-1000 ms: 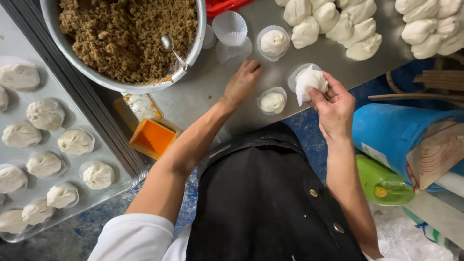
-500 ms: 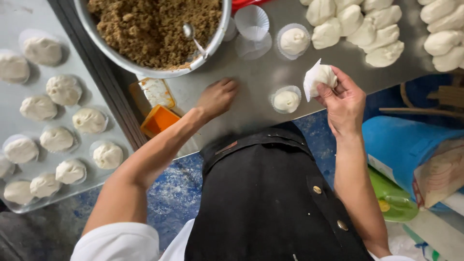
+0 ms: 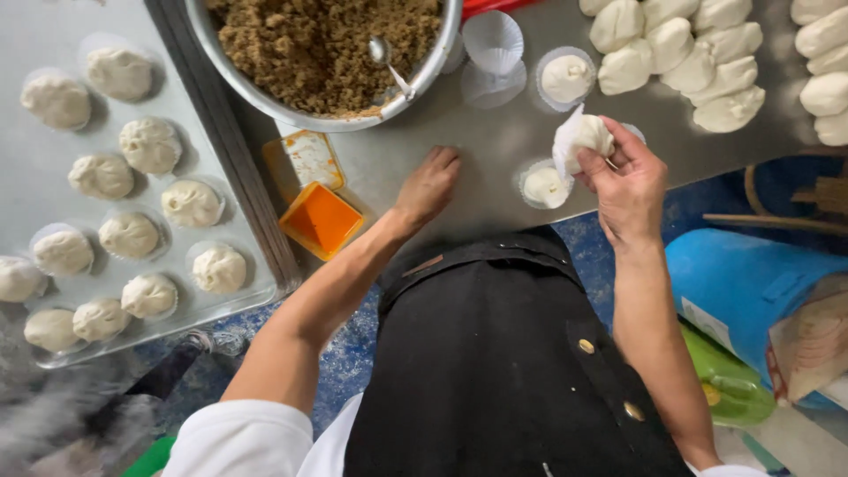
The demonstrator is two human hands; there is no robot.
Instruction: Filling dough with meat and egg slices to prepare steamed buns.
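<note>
Two hands apart: right pinches paper-cupped bun; left flat beside orange box.

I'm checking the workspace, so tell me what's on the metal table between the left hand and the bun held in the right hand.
In the head view, one filled bun in a paper cup sits between the left hand and the held bun.

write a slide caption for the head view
Right hand holds a bun in paper; left hand rests on the steel table.

Steel table — bearing filling bowl, dough pieces, paper cups.
</note>
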